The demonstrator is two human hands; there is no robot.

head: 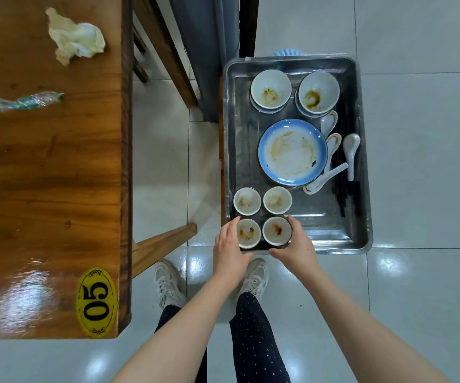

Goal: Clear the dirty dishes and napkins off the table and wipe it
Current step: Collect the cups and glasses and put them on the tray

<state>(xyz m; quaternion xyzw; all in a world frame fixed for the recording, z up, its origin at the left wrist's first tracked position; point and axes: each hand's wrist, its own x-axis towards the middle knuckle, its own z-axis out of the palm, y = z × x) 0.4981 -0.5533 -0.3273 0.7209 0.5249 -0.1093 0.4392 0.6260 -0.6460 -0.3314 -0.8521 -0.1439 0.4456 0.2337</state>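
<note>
A steel tray (334,233) to the right of the wooden table (46,172) holds dirty dishes. At its near left corner my left hand (230,250) grips a small stained cup (248,233) and my right hand (296,246) grips the cup beside it (276,230). Two more small cups (247,201) (277,200) stand just behind them. A blue-rimmed plate (292,153) lies mid-tray, with two stained white bowls (271,89) (318,91) at the far end and several white spoons (352,153) on the right. On the table lie a crumpled napkin (75,37) and a twisted plastic wrapper (16,102).
A yellow oval label reading 05 (96,302) marks the table's near corner. Wooden chair legs (165,241) stick out between table and tray. My feet in white shoes (168,283) stand on the glossy tiled floor. Dark chopsticks (341,189) lie along the tray's right side.
</note>
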